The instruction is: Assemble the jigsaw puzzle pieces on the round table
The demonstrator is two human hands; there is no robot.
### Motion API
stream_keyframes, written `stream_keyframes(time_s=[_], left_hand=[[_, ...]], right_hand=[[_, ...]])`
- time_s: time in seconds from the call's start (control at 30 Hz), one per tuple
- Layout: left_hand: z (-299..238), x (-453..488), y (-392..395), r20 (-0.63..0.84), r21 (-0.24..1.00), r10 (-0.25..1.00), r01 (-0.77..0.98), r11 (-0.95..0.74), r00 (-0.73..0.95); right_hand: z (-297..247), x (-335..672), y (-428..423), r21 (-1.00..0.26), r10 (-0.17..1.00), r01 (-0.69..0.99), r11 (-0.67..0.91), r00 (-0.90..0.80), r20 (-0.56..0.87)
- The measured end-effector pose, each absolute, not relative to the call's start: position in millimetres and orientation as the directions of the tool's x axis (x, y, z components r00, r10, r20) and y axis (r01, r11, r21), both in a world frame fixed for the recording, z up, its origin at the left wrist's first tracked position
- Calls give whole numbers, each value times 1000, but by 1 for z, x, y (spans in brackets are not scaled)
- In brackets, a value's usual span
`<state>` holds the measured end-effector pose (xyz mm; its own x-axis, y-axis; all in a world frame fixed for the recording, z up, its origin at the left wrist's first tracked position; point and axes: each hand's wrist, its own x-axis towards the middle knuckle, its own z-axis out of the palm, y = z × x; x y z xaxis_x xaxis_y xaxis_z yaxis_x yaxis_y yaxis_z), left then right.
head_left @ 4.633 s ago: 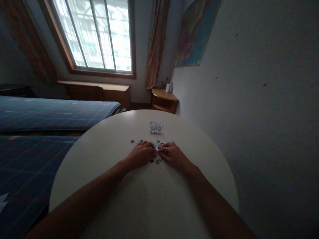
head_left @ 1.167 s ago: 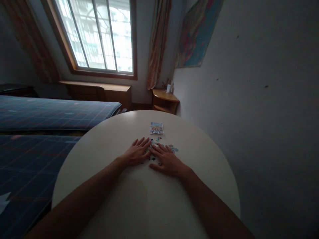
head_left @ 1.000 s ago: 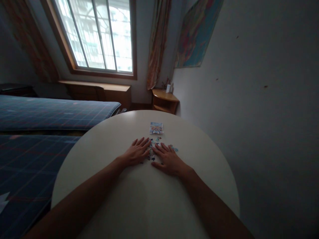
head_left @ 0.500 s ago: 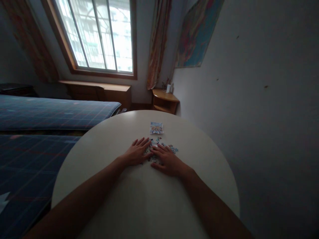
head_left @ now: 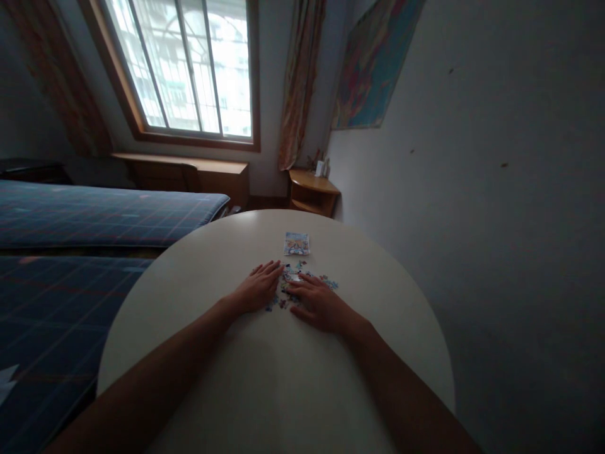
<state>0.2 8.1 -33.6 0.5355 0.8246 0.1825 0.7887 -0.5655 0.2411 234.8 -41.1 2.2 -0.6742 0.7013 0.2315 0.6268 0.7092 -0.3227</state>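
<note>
Loose puzzle pieces [head_left: 302,284] lie mid-frame on the round tabletop [head_left: 198,296]. The left hand [head_left: 258,291] and right hand [head_left: 319,304] rest flat, fingers spread, flanking the pieces, seemingly corralling them. A small picture card [head_left: 296,243] sits just above.

Loose jigsaw pieces [head_left: 289,287]: small, multicoloured, lying flat in a scattered cluster on the pale round surface [head_left: 283,378], between and partly under my two hands. A few pieces [head_left: 329,281] trail off to the right of the cluster. Picture card [head_left: 296,243]: small, rectangular, brightly printed, lying flat face up just beyond the pieces, apart from them, its long edges nearly square to me.
</note>
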Motion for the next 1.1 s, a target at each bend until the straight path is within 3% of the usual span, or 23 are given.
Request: stream_keyframes(time_s=[0.53,0.73,1.1], left_hand=[[-40,-26,32,281,336,870,808,-484,405],[-36,-19,24,280,329,865,806,-493,416],[-31,-9,14,266,298,879,833,-466,396]], right_hand=[[-9,244,-32,-297,666,596,746,-659,350],[-5,236,-39,-294,615,541,788,-718,327],[3,228,-46,-327,709,640,695,-686,163]])
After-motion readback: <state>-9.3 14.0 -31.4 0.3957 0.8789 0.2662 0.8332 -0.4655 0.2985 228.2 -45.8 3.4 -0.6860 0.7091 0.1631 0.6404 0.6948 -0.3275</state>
